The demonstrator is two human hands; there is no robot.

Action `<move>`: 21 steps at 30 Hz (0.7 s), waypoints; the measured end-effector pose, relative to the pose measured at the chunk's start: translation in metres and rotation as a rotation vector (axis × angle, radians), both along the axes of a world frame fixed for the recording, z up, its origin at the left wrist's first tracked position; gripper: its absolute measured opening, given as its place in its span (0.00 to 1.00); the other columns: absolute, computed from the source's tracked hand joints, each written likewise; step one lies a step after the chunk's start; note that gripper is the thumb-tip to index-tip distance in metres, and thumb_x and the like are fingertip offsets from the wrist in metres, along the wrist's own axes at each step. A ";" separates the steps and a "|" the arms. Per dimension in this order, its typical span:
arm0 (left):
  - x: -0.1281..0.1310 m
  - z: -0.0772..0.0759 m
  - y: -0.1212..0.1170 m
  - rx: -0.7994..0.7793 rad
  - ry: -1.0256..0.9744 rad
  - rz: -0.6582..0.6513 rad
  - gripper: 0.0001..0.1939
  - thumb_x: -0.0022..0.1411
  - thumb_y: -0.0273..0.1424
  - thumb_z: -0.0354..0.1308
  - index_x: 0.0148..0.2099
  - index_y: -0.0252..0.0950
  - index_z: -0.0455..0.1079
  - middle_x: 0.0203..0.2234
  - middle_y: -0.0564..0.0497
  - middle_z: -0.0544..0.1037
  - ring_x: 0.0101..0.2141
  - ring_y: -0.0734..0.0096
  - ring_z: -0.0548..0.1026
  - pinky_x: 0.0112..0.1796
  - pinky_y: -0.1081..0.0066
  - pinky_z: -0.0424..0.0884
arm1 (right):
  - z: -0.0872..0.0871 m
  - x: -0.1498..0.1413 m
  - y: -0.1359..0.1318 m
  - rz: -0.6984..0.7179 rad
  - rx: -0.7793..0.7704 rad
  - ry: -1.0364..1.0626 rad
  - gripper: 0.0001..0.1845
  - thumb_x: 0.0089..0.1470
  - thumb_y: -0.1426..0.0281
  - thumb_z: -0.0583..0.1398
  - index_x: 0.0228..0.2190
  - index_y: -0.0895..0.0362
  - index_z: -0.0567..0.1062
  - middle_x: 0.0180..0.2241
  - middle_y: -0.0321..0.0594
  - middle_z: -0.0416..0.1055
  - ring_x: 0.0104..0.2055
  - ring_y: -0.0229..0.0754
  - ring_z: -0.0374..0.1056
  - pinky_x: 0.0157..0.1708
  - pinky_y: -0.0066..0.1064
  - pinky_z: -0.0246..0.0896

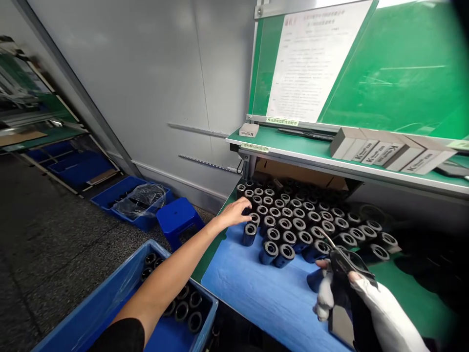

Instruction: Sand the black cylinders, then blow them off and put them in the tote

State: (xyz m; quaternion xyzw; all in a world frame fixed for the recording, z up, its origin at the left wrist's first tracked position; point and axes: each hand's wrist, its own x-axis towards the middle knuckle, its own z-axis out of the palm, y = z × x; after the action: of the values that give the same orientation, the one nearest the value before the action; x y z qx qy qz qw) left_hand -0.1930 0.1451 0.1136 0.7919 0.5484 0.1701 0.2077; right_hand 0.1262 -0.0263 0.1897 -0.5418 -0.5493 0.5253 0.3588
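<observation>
Left hand (233, 213), bare, reached forward with fingers loosely spread, fingertips at the near edge of a dense group of black cylindrical sleeves (286, 225); contact with one sleeve appeared likely, but no pinch was visible. The sleeves, each with a grey ring around its bore, stood upright on a blue mat (252, 288) laid over the green bench (410, 288); the group extended back beneath a green shelf (293, 144).

Right hand (331, 293), in a white and black fingerless glove, was closed around a dark tool (348, 261) with a thin metal rod projecting toward the sleeves. Exact grip could not be determined.

Below left, a blue crate (110, 288) lined with clear plastic held more sleeves (185, 305). Beyond it stood a blue stool (179, 220) and a second blue crate (135, 208). White cartons (390, 152) lay on the shelf, below a printed sheet (315, 61) on a green board.
</observation>
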 end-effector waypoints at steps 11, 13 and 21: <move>0.037 -0.017 0.009 -0.189 0.172 -0.037 0.17 0.39 0.18 0.67 0.33 0.40 0.73 0.33 0.50 0.75 0.38 0.56 0.77 0.41 0.69 0.71 | -0.008 0.001 0.011 0.114 -0.108 0.154 0.27 0.61 0.50 0.49 0.38 0.58 0.76 0.30 0.47 0.74 0.38 0.49 0.70 0.44 0.36 0.66; 0.041 -0.018 0.006 -0.189 0.173 -0.035 0.14 0.39 0.16 0.65 0.27 0.39 0.71 0.28 0.50 0.74 0.36 0.55 0.77 0.40 0.68 0.70 | -0.002 -0.003 0.013 0.144 -0.084 0.127 0.25 0.60 0.51 0.50 0.37 0.57 0.76 0.29 0.46 0.74 0.36 0.49 0.70 0.40 0.35 0.66; -0.067 0.013 -0.062 0.071 0.219 0.315 0.17 0.51 0.19 0.56 0.43 0.40 0.73 0.43 0.46 0.72 0.41 0.59 0.76 0.45 0.69 0.70 | -0.009 -0.126 0.029 0.363 -0.302 0.049 0.19 0.59 0.55 0.50 0.28 0.57 0.67 0.19 0.40 0.70 0.19 0.41 0.68 0.22 0.29 0.62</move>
State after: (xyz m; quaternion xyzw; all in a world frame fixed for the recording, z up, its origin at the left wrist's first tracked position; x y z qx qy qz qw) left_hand -0.2603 0.0830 0.1261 0.7168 0.6787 0.1327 0.0895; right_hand 0.0007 0.0026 0.1812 -0.4687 -0.5441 0.6704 0.1864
